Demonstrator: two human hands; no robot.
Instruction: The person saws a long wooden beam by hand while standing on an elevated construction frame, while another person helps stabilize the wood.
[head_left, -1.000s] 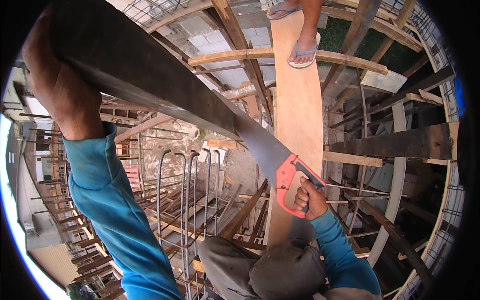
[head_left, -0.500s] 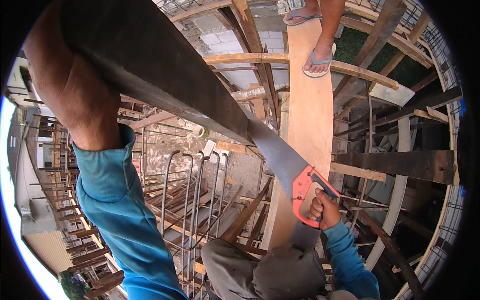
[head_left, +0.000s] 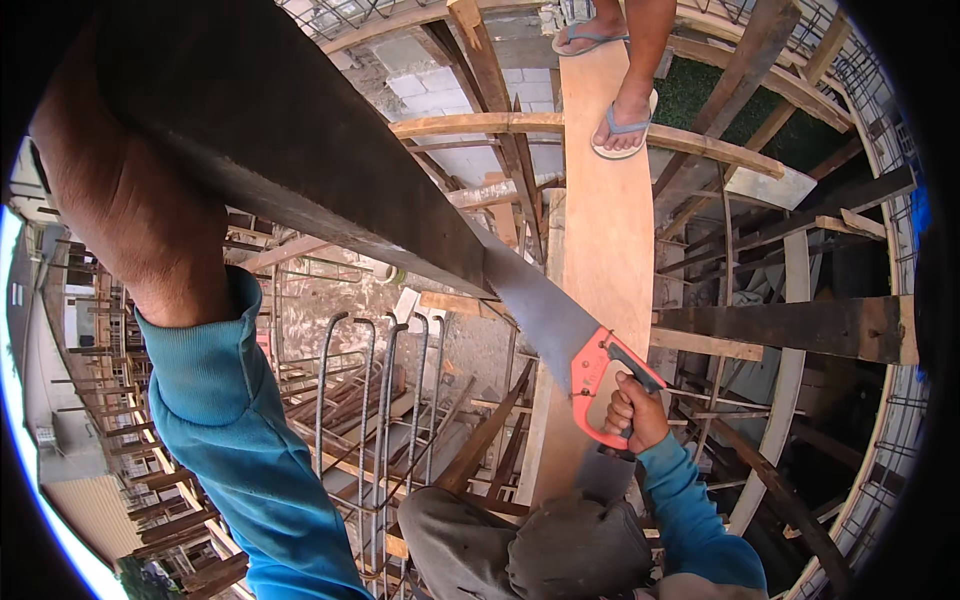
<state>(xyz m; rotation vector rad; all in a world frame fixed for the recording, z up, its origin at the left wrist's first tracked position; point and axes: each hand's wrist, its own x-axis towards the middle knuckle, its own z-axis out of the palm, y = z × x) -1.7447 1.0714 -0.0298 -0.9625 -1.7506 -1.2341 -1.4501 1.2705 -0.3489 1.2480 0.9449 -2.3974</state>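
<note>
While the view looked straight down through a timber scaffold, a dark beam (head_left: 300, 130) filled the upper left, slanting from the top edge down toward the middle. Under it ran a long pale plank (head_left: 605, 250), upright in the picture, on which another person's feet (head_left: 625, 120) stood in blue sandals near the top. A dark crossbeam (head_left: 800, 325) reached in from the right rim, and thinner poles and laths crossed the gaps around it. Lower left stood a cage of rebar (head_left: 385, 400), its hooked tops bent over. The left hand (head_left: 120, 200) was pressed against the near side of the beam at the far left, the blue sleeve (head_left: 240, 450) running down from the wrist; the fingers were hidden behind the wood, so I could not tell how they were set. The saw (head_left: 545, 315) lay with its grey blade slanting up-left and vanishing under the lower edge of the beam, over the plank. The right hand (head_left: 632, 412) was closed tight around the saw's red handle, just right of the plank's lower part. The person's grey-trousered knees (head_left: 520, 540) showed at the bottom.
</note>
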